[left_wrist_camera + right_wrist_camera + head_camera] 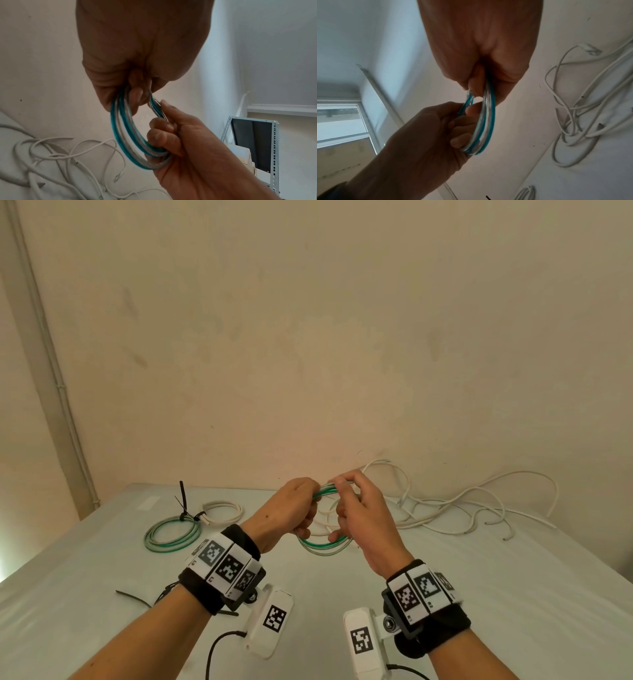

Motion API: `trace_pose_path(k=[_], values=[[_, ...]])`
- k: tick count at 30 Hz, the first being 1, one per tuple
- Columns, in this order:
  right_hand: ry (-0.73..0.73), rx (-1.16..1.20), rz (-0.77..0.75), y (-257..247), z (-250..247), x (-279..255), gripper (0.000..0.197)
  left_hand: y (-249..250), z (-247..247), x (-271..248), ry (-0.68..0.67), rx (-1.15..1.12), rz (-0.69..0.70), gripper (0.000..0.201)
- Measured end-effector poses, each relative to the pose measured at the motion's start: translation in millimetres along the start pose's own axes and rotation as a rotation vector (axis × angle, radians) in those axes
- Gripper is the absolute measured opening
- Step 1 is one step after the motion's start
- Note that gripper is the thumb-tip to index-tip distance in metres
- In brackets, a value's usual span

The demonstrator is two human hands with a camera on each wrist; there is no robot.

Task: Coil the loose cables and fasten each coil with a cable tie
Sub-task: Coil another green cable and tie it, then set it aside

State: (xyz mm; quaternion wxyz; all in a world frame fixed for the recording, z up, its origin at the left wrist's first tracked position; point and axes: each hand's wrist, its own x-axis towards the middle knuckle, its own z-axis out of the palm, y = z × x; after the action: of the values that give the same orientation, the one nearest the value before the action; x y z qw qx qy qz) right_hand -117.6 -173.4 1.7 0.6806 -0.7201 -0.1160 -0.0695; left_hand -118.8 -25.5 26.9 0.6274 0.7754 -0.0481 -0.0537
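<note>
While the table (445,594) carries a loose tangle of white cables (455,505) at its far right and two tied coils (173,532) at its far left, both hands hold a green-and-clear coil (323,544) above its middle: the left hand (291,508) and right hand (359,515) each curl their fingers round opposite sides.

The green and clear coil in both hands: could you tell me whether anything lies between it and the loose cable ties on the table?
Nothing visible does. Both the left hand and right hand grip the coil above bare table; the loose cable ties lie near the left wrist, unobstructed.
</note>
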Motion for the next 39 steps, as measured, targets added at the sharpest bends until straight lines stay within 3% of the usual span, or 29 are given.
trace_pose_path(k=[6,13,16,19,22,24,31,36,39], values=[[0.184,-0.056,-0.127,6,10,-2,0.019,-4,8,0,0.105,-0.336,0.011,0.022],[0.41,0.211,-0.037,13,20,10,0.022,-8,16,2,0.176,-0.604,0.012,0.017],[0.367,0.254,-0.045,10,15,10,0.022,-7,5,0,0.051,-0.746,-0.047,0.016],[0.261,0.233,-0.09,5,9,6,0.022,-6,-15,-3,-0.176,-0.829,-0.179,0.037],[0.165,0.18,-0.108,0,9,-2,0.022,-7,-28,-6,-0.377,-0.733,-0.225,0.068],[0.125,0.125,-0.124,-2,11,-6,0.023,-6,-30,-8,-0.425,-0.641,-0.212,0.066],[0.066,0.22,-0.079,-4,12,-5,0.02,-8,-28,-11,-0.373,-0.537,-0.044,0.03],[0.042,0.323,0.014,-3,11,-5,0.014,-4,-23,-12,-0.261,-0.4,-0.011,0.033],[0.019,0.241,-0.011,-1,6,-5,0.018,-1,-22,-13,-0.235,-0.283,-0.002,0.035]])
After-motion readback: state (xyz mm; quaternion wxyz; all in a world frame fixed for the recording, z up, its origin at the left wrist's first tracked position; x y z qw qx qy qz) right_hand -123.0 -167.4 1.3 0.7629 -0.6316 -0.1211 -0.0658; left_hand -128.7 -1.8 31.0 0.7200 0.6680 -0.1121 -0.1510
